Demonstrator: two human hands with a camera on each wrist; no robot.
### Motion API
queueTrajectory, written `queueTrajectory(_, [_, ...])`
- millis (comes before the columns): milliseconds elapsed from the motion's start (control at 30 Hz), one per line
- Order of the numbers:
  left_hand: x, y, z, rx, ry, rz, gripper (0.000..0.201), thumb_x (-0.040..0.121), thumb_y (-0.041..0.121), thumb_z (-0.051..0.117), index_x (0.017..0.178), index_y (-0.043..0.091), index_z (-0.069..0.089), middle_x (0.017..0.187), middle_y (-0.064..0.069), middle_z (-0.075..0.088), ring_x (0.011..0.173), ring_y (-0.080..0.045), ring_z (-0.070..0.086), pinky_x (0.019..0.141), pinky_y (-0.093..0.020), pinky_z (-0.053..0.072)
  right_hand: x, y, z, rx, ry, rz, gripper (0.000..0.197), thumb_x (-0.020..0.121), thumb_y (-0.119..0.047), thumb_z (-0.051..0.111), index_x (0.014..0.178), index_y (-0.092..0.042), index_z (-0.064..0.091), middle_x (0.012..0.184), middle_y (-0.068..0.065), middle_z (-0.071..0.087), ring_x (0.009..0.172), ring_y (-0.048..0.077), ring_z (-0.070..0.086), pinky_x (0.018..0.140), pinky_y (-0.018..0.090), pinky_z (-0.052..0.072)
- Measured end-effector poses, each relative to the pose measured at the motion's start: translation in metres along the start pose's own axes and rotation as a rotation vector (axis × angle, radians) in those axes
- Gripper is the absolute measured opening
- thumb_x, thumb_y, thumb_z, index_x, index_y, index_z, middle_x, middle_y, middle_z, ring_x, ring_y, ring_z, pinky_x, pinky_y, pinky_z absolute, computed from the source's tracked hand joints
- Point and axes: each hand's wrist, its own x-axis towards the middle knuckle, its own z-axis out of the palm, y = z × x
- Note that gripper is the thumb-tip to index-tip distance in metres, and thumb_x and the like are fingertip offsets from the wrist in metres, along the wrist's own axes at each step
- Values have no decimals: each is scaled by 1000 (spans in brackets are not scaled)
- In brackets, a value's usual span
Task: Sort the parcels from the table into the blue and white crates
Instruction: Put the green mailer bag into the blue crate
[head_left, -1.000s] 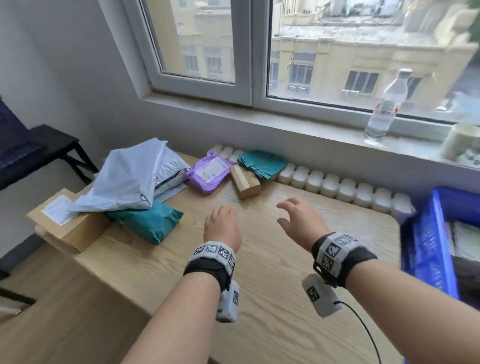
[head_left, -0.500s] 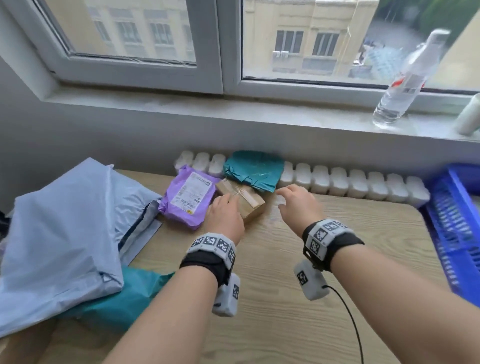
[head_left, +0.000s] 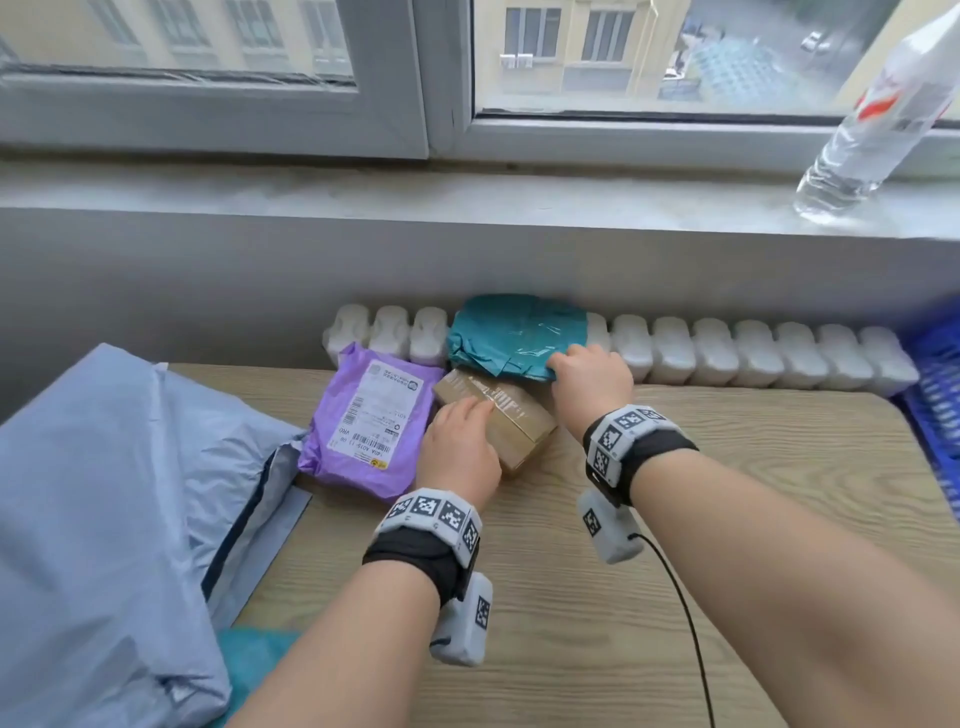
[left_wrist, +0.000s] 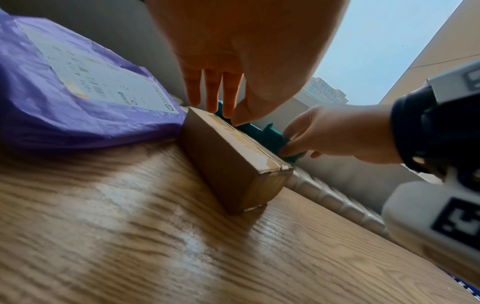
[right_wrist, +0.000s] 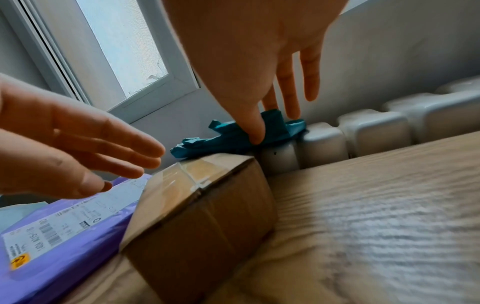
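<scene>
Still early: grey bag (head_left: 119, 499) lower left, purple mailer (head_left: 363, 421), box (head_left: 498, 421), teal parcel (head_left: 514, 332) centre all unsorted on table (head_left: 727, 519). Blue crate (head_left: 935, 395) right edge. Left hand (head_left: 457, 452) open over box; right hand (head_left: 592, 379) pinching teal parcel.

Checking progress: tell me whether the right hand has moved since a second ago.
Yes. The right hand went forward toward the radiator and now pinches the teal parcel.

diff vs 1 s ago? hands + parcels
Both hands reached forward across the table. Right hand now pinches the teal bag's edge; left hand is over the small cardboard box, fingers straight. Purple bag, box and teal bag haven't moved.
</scene>
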Motion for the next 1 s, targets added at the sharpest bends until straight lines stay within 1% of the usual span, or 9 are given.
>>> queueTrajectory(67, [0, 0, -2, -7, 10, 16, 57, 87, -2, 43, 141, 13, 49, 148, -3, 45, 137, -21, 35, 115, -29, 21, 2, 0, -4, 9, 25, 14, 27, 93, -11, 47, 110, -20, 65, 106, 3, 62, 104, 27, 53, 74, 31, 27])
queueTrajectory(167, [1, 4, -9, -14, 30, 19, 55, 88, -2, 43, 141, 13, 48, 148, -3, 45, 138, -20, 34, 115, -28, 21, 2, 4, -18, 20, 62, 32, 25, 92, -9, 47, 106, -17, 66, 104, 5, 61, 102, 28, 53, 72, 31, 28])
queueTrajectory(333, [-4, 23, -24, -22, 99, 26, 53, 89, -1, 44, 141, 12, 49, 147, -5, 46, 139, -23, 34, 117, -31, 21, -6, 19, -56, 146, 175, 63, 25, 96, -12, 44, 110, -13, 66, 107, 8, 61, 103, 32, 56, 76, 35, 39])
queueTrajectory(433, [-15, 42, -35, -35, 140, 13, 52, 90, -1, 43, 141, 11, 49, 147, -5, 46, 139, -22, 35, 117, -33, 22, -24, 31, -80, 240, 248, 67, 24, 97, -13, 43, 109, -12, 65, 105, 9, 62, 100, 33, 56, 74, 37, 42])
queueTrajectory(567, [-36, 73, -45, -42, 208, -22, 46, 96, 6, 43, 141, 13, 49, 147, -4, 46, 138, -21, 37, 117, -38, 27, -67, 52, -104, 499, 328, 77, 19, 98, -14, 43, 108, -15, 59, 101, 8, 65, 92, 31, 58, 76, 42, 50])
queueTrajectory(633, [-51, 91, -47, -45, 245, -28, 44, 96, 7, 44, 139, 12, 51, 144, -5, 49, 135, -22, 39, 115, -37, 28, -95, 66, -110, 635, 313, 117, 16, 99, -16, 44, 109, -18, 57, 98, 4, 66, 88, 27, 60, 76, 43, 52])
queueTrajectory(733, [-81, 118, -36, -63, 274, -51, 44, 95, 7, 45, 138, 12, 52, 143, -5, 50, 133, -23, 40, 112, -34, 30, -140, 88, -107, 856, 263, 173, 15, 99, -12, 45, 105, -16, 58, 95, 4, 64, 86, 23, 59, 75, 40, 51])
queueTrajectory(867, [-127, 147, 8, -95, 239, -57, 41, 97, 10, 46, 137, 11, 53, 139, -6, 54, 129, -23, 44, 110, -31, 30, -206, 118, -82, 1029, 186, 285, 16, 95, -7, 47, 101, -14, 60, 92, 2, 63, 83, 17, 59, 72, 33, 46])
queueTrajectory(1000, [-179, 168, 63, -134, 129, -118, 43, 97, 12, 47, 139, 12, 50, 140, -5, 51, 130, -23, 42, 110, -32, 28, -269, 148, -32, 1096, 32, 411, 20, 88, -5, 49, 95, -14, 65, 87, 2, 67, 83, 23, 63, 78, 43, 53])
